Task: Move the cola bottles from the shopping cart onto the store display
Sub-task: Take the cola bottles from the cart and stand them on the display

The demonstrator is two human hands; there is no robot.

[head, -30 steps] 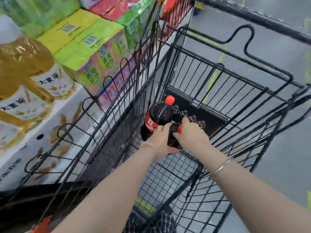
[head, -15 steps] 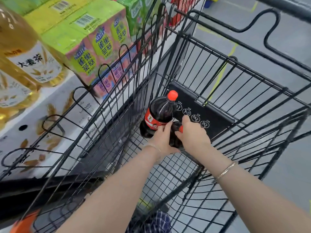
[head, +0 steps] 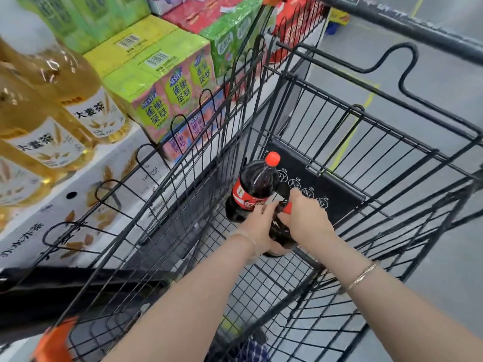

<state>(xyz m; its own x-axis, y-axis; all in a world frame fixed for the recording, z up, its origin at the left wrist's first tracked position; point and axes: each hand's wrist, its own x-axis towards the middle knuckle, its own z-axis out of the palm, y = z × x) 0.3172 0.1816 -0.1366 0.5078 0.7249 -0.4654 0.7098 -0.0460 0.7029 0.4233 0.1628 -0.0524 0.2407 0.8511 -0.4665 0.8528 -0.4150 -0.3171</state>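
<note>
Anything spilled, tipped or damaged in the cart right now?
Nothing stands out. One dark cola bottle with a red cap stands upright in the black wire shopping cart; both hands, left hand and right hand, grip a second cola bottle beside it. No spill is visible.

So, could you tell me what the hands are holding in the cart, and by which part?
Both hold the nearer cola bottle: the right hand at its neck, the left hand around its body.
</note>
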